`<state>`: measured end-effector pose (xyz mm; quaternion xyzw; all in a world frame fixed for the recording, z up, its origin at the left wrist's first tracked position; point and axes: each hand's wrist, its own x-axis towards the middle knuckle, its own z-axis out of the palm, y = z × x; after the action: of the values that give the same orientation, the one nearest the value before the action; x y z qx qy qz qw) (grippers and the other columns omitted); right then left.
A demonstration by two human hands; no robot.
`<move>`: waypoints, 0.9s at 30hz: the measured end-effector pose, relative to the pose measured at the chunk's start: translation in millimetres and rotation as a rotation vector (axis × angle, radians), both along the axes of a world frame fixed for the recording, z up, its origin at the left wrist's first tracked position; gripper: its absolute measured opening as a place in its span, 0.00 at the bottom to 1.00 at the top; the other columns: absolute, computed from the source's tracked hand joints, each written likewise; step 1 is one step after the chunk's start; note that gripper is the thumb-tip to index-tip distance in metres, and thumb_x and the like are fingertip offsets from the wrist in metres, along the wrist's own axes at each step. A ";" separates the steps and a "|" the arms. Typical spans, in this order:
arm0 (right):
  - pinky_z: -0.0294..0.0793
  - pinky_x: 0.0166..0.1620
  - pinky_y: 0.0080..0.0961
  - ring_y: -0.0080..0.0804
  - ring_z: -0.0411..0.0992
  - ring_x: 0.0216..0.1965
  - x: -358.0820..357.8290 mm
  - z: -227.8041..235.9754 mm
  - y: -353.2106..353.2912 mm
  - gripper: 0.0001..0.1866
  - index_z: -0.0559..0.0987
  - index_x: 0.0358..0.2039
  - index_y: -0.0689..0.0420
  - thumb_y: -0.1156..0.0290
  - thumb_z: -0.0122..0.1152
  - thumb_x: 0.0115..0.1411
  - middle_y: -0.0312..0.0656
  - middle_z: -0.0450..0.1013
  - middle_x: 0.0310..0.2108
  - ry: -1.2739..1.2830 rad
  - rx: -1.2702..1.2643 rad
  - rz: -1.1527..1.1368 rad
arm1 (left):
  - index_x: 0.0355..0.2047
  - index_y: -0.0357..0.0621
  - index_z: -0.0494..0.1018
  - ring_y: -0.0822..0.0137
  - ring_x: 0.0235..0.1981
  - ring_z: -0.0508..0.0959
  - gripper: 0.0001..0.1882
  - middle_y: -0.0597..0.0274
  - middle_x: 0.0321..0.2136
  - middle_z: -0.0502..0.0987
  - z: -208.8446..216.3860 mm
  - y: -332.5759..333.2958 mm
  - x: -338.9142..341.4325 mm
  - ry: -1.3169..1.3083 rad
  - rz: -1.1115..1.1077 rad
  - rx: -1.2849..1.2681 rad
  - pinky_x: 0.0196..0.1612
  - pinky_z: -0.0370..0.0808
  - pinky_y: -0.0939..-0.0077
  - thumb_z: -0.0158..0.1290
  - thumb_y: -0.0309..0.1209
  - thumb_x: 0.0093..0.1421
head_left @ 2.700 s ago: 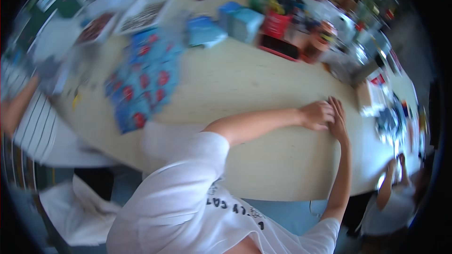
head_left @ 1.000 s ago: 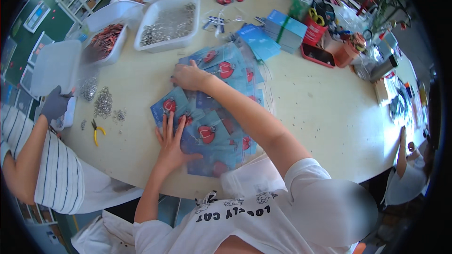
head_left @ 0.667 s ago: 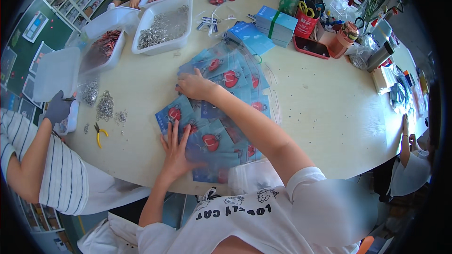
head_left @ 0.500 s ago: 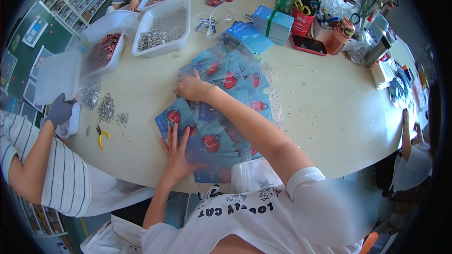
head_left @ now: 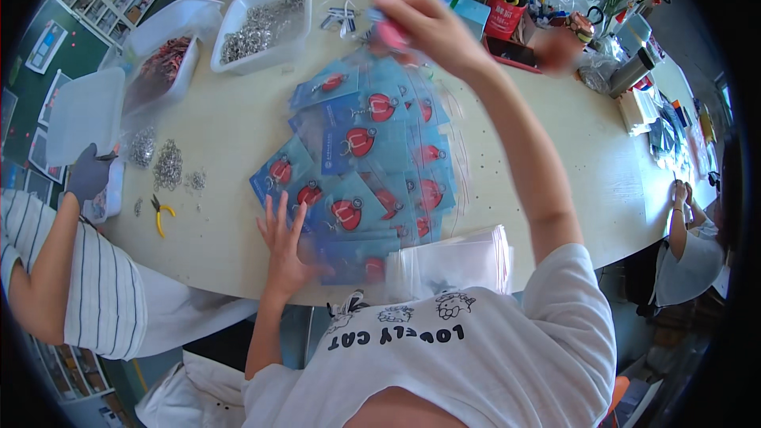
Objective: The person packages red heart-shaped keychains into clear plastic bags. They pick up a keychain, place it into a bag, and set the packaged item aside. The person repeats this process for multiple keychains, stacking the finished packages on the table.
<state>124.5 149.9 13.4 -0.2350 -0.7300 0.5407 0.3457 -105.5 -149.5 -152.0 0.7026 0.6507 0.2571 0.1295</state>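
Observation:
Overlapping clear packets (head_left: 361, 147), each with a blue card and a red keychain, cover the table in front of me. My left hand (head_left: 287, 257) rests at their near left edge, open, fingers spread, touching the packets. Over the far end of the pile my right hand (head_left: 432, 32) is raised and smeared by motion. A blurred red keychain (head_left: 390, 36) shows at its fingers, which appear closed on it. Behind that hand a stack of blue cards (head_left: 469, 16) is partly hidden. A sheaf of empty clear bags (head_left: 452, 261) lies at the near edge by my shirt.
White tubs of metal rings (head_left: 265, 63) and red pieces (head_left: 151, 103) stand at far left. Loose rings (head_left: 168, 166) and yellow-handled pliers (head_left: 162, 214) lie nearer. A co-worker's gloved hand (head_left: 89, 174) is at left. A red pen cup (head_left: 504, 16) and phone (head_left: 511, 51) stand far right.
My right hand has lifted off the packets and swung away to the far right, with a red keychain now at its fingers. The left hand stays at the pile's edge. The view has shifted slightly.

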 end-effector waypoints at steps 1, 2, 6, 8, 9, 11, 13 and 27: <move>0.59 0.17 0.12 0.12 0.63 0.15 29.2 8.5 -22.7 0.20 0.78 0.38 0.61 0.54 0.52 0.66 0.30 0.69 0.18 -0.094 0.029 -0.106 | 0.66 0.61 0.56 0.40 0.69 0.36 0.58 0.47 0.69 0.40 7.3 -4.7 2.4 -0.034 -0.026 -0.015 0.62 0.32 0.30 0.67 0.59 0.34; 0.54 0.15 0.13 0.11 0.59 0.13 57.1 -4.9 -31.3 0.18 0.79 0.38 0.60 0.57 0.52 0.67 0.28 0.64 0.15 -0.124 0.078 -0.114 | 0.65 0.62 0.56 0.40 0.69 0.35 0.57 0.47 0.69 0.40 9.8 -6.6 6.6 -0.021 -0.057 -0.042 0.62 0.32 0.30 0.67 0.58 0.34; 0.61 0.24 0.16 0.15 0.60 0.21 141.8 -63.3 -94.8 0.11 0.79 0.42 0.59 0.69 0.49 0.68 0.30 0.63 0.18 -0.393 0.115 -0.163 | 0.64 0.67 0.59 0.39 0.69 0.35 0.54 0.46 0.69 0.38 12.4 -9.1 21.1 0.091 -0.109 -0.097 0.62 0.32 0.29 0.69 0.55 0.34; 0.64 0.25 0.17 0.18 0.63 0.21 181.5 -88.9 -114.8 0.09 0.80 0.38 0.60 0.71 0.52 0.65 0.33 0.67 0.19 -0.542 0.141 -0.185 | 0.62 0.68 0.62 0.39 0.69 0.36 0.51 0.44 0.68 0.38 15.9 -3.3 29.8 0.117 -0.104 -0.131 0.61 0.32 0.27 0.69 0.53 0.35; 0.65 0.26 0.18 0.19 0.63 0.20 200.2 -101.4 -122.4 0.08 0.80 0.37 0.61 0.73 0.53 0.64 0.34 0.68 0.20 -0.605 0.249 -0.214 | 0.63 0.67 0.61 0.39 0.69 0.35 0.51 0.44 0.68 0.38 17.5 -4.2 31.7 0.168 -0.107 -0.130 0.62 0.31 0.29 0.68 0.55 0.36; 0.66 0.27 0.19 0.21 0.65 0.20 239.6 -122.8 -129.5 0.06 0.79 0.35 0.62 0.75 0.55 0.62 0.36 0.69 0.20 -0.695 0.055 -0.437 | 0.64 0.65 0.60 0.39 0.69 0.34 0.52 0.42 0.68 0.37 18.5 -5.8 31.6 0.279 -0.121 -0.109 0.63 0.30 0.32 0.66 0.60 0.37; 0.67 0.29 0.19 0.21 0.66 0.25 265.6 -138.0 -131.9 0.04 0.79 0.34 0.61 0.78 0.57 0.60 0.37 0.71 0.30 -0.734 -0.005 -0.509 | 0.63 0.68 0.62 0.38 0.68 0.36 0.49 0.43 0.68 0.39 21.4 -10.2 34.9 0.296 -0.112 -0.091 0.62 0.30 0.29 0.65 0.59 0.39; 0.70 0.49 0.37 0.46 0.72 0.46 144.5 -113.0 -208.7 0.28 0.74 0.46 0.56 0.57 0.69 0.47 0.50 0.74 0.41 -0.964 0.118 0.148 | 0.62 0.69 0.63 0.41 0.69 0.39 0.46 0.48 0.68 0.43 20.3 -2.4 52.3 0.313 -0.196 -0.163 0.59 0.29 0.24 0.62 0.60 0.41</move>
<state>269.0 -58.8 -99.6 -0.3860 -0.8511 0.3512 -0.0580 -53.2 -151.9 -131.6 0.7811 0.6101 0.0774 0.1077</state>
